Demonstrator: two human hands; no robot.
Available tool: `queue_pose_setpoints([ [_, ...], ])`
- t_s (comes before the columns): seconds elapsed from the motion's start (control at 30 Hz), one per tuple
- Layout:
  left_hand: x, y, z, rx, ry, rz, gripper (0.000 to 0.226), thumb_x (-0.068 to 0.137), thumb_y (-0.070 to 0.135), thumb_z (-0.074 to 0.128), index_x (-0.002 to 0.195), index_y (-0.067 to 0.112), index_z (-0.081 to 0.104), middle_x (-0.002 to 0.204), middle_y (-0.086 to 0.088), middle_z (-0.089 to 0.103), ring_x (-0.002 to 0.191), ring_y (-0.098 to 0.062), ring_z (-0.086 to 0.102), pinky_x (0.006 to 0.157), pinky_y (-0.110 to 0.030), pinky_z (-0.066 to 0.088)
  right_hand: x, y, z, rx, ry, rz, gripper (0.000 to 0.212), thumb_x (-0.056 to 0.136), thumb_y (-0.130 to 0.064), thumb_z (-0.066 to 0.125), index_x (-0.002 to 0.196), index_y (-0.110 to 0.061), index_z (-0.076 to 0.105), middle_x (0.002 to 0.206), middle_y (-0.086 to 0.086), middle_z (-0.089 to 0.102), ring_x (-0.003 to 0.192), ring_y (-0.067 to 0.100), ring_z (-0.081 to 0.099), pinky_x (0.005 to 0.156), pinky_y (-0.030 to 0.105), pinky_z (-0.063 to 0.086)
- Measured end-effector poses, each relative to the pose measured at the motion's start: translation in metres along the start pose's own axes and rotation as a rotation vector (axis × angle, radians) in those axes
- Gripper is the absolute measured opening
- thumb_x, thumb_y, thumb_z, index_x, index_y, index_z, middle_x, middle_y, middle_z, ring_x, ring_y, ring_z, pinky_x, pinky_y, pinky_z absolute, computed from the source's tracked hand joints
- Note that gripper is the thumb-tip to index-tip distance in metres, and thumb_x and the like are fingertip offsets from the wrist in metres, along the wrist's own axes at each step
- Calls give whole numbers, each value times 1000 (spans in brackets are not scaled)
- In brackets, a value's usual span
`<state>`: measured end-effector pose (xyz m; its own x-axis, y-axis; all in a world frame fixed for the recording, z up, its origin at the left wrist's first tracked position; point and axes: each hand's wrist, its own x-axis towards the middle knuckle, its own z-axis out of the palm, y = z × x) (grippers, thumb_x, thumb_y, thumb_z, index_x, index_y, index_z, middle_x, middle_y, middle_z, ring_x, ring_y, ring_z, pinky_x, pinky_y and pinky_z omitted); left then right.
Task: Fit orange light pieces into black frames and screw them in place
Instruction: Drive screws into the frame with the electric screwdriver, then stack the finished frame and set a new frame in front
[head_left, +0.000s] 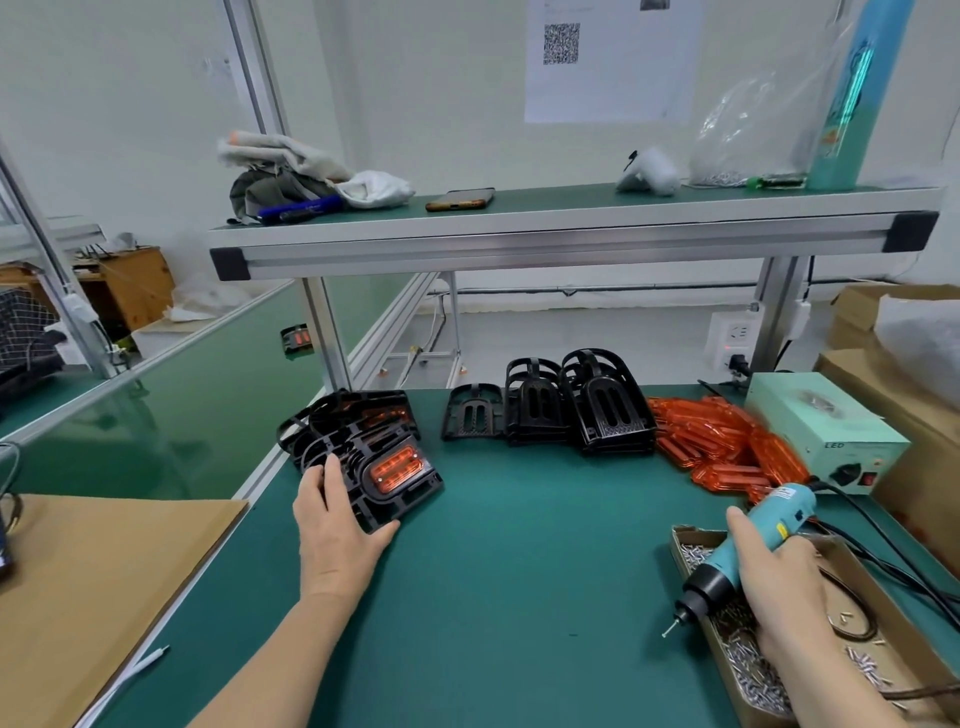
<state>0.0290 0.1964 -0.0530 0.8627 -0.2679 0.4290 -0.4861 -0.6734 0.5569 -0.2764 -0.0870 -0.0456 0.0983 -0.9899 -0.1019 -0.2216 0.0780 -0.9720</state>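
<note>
A black frame with an orange light piece fitted in it lies on top of a pile of assembled frames at the left of the green mat. My left hand holds its near edge, thumb under the corner. My right hand grips a teal electric screwdriver over the cardboard screw tray; a screw sits on its bit, pointing down-left. Empty black frames stand stacked at the back. Loose orange light pieces are heaped to their right.
A pale green power box stands at the back right, its cable running to the screwdriver. Cardboard boxes line the right edge, a cardboard sheet lies at left. An aluminium shelf with a phone and rags spans overhead.
</note>
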Motion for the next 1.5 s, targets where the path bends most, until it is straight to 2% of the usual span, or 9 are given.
queue_pose_setpoints([
  [0.17, 10, -7, 0, 39, 1, 19, 116, 67, 33, 90, 154, 14, 17, 153, -8, 21, 142, -29, 19, 118, -44, 26, 0, 0, 0, -17, -2, 4, 56, 93, -53, 64, 106, 0, 50, 90, 15, 57, 90, 36, 55, 79, 43, 40],
  [0.37, 18, -14, 1, 101, -9, 20, 115, 68, 39, 88, 155, 16, 16, 154, -10, 21, 141, -32, 18, 118, -48, 26, 1, 0, -1, -22, -13, 15, 56, 92, -54, 63, 105, -1, 50, 94, 18, 59, 93, 38, 56, 83, 47, 43],
  [0.47, 23, -16, 0, 133, -27, 9, 116, 70, 43, 86, 157, 18, 14, 156, -10, 20, 142, -32, 18, 118, -49, 27, 0, 0, 0, -18, -11, 15, 55, 92, -53, 64, 102, -1, 50, 92, 16, 58, 90, 37, 55, 80, 45, 41],
  [0.7, 21, -17, 1, 211, -67, 26, 121, 71, 57, 80, 158, 17, 5, 161, -11, 11, 149, -29, 8, 123, -46, 14, -2, -1, -1, -11, -5, -8, 53, 93, -50, 65, 100, 1, 52, 90, 18, 59, 88, 37, 55, 78, 43, 39],
  [1.03, 13, -17, -6, 319, -122, 112, 127, 63, 86, 60, 157, 13, 15, 153, -11, 26, 146, -27, 18, 122, -53, 6, -3, -3, 0, 2, -9, 2, 51, 93, -51, 65, 98, -2, 50, 88, 15, 57, 84, 34, 53, 78, 43, 40],
  [1.17, 10, -16, -9, 348, -122, 162, 131, 59, 98, 39, 156, 13, 20, 152, -11, 29, 145, -29, 21, 121, -56, 7, -3, -2, -1, 4, -18, 6, 53, 92, -52, 64, 101, -1, 51, 91, 17, 58, 87, 36, 55, 80, 45, 42],
  [1.23, 9, -16, -9, 355, -120, 194, 130, 57, 97, 31, 156, 13, 21, 151, -11, 30, 144, -29, 22, 121, -57, 7, -3, -2, -1, 6, -18, 8, 53, 92, -52, 64, 101, -1, 51, 91, 17, 59, 88, 36, 55, 82, 46, 43],
  [1.37, 7, -14, -10, 362, -133, 247, 129, 57, 97, 32, 155, 13, 25, 149, -10, 32, 142, -31, 27, 121, -58, 6, -3, -2, -1, 7, -22, 17, 53, 92, -52, 64, 101, -2, 50, 91, 17, 58, 87, 36, 54, 79, 45, 41],
  [1.5, 2, -13, -11, 359, -118, 327, 112, 73, 92, 25, 151, 12, 34, 143, -8, 38, 138, -30, 33, 120, -59, 8, -2, -2, -1, 4, -24, 25, 53, 93, -52, 64, 101, -2, 49, 91, 16, 57, 85, 34, 54, 76, 43, 40],
])
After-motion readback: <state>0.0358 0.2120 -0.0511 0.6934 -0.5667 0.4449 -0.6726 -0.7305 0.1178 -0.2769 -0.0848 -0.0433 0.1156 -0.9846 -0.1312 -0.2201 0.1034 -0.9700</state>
